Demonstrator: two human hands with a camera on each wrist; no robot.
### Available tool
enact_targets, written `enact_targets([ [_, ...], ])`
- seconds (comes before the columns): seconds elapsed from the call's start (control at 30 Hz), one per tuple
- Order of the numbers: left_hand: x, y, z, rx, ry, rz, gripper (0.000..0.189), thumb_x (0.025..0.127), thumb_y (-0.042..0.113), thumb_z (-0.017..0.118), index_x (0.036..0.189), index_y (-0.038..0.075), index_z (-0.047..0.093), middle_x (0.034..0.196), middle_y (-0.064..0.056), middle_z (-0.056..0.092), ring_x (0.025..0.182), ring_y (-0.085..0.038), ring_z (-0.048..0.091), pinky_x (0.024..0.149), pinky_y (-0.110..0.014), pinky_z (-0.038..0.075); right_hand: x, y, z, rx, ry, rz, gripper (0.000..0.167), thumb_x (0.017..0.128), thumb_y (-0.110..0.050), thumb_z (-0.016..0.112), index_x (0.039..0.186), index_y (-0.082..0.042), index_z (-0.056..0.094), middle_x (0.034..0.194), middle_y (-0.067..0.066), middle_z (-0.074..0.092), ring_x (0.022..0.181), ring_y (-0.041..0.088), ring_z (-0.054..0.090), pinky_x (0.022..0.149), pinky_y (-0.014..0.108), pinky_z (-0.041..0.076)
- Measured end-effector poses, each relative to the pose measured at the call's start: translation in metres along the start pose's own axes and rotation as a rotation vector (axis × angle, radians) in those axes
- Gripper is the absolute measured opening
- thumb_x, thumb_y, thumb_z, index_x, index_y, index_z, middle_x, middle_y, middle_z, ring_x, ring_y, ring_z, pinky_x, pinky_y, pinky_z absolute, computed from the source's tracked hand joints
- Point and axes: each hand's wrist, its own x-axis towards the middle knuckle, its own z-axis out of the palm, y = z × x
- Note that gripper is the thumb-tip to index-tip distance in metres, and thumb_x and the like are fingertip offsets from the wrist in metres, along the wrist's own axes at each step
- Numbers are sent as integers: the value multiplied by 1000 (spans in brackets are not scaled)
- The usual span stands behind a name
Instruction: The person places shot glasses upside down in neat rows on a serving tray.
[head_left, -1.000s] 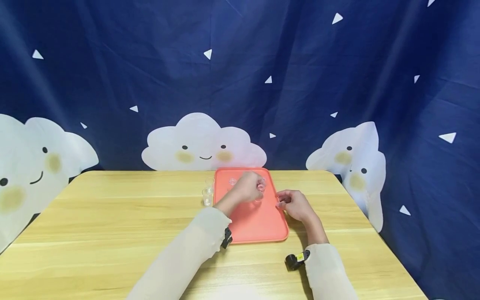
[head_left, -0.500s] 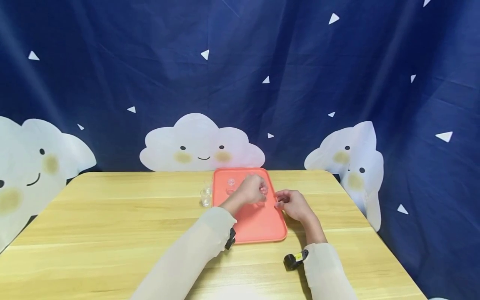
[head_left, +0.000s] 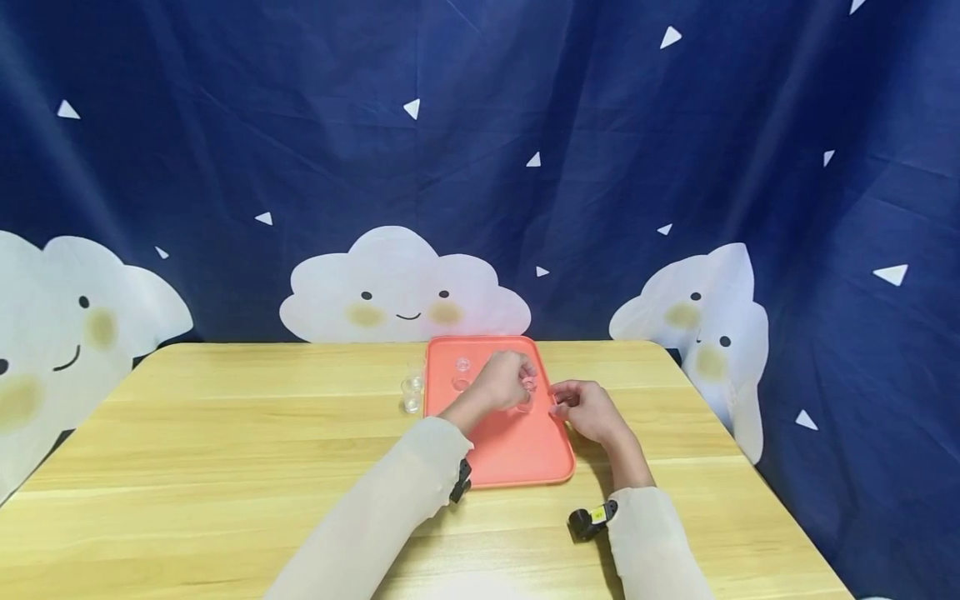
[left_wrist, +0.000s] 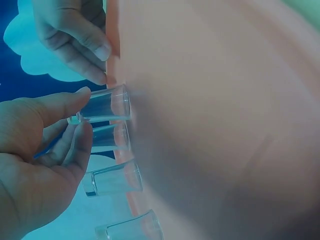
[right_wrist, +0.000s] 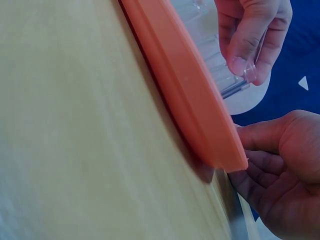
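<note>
Left hand, narrowed to a pinch, is over the coral tray. Right hand, beside it, touches the rim; grip cannot be determined. Held glass: mouth down at left fingertips. Other glasses: left of that hand.

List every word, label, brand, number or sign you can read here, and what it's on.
No text can be read.
Yellow label on the right wrist camera: too small to read.
Tray and cups: no lettering shows.
Backdrop: clouds and triangles, no words seen.
</note>
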Motion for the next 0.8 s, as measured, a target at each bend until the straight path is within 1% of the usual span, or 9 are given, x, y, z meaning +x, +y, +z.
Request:
enact_targets([
  [0.1,-1,0,-1,-19,-1,-6,33,76,-4,79,106,8,75,93,1,71,93,-15,66,83,-26,56,0,-1,0,-7,2,2,30,91,4,68,121,2,70,100,9,73,91,22,67,76,32,56],
  [0.2,-2,0,-3,-39,-8,-15,35,76,-5,79,109,8,74,94,1,70,92,-15,65,82,-26,55,0,0,0,-7,0,3,30,91,3,68,121,2,70,101,9,73,91,22,67,76,32,56],
  [0.33,-5,1,-10,-71,-17,-8,40,77,-5,78,115,6,72,101,-3,70,97,-17,65,86,-29,55,1,0,0,-11,-6,7,30,92,3,69,122,1,70,102,10,73,91,22,66,75,31,56],
  [0.47,-10,1,-21,-78,-16,48,38,80,-4,77,118,2,71,112,-11,71,106,-23,65,93,-32,54,1,-1,0,-17,-10,9,31,92,2,69,122,1,70,102,9,73,91,21,66,75,31,56],
  [0.57,-13,-1,-33,-78,-11,82,35,83,-2,77,117,1,71,116,-13,71,108,-26,65,95,-35,54,2,-1,1,-20,-12,10,31,92,3,69,123,2,70,102,9,73,91,21,66,77,33,56],
  [0.7,-17,-6,-49,-91,-8,88,37,84,-2,77,120,-1,69,117,-13,70,107,-27,64,94,-37,54,2,-2,1,-20,-16,24,32,92,3,69,124,2,69,103,9,73,92,22,66,78,34,57],
  [0.8,-20,-10,-61,-101,6,86,37,85,-2,75,121,-1,68,117,-12,69,108,-27,64,94,-37,54,0,-2,1,-18,-18,38,32,92,2,69,124,2,69,103,10,72,92,22,66,78,33,56],
])
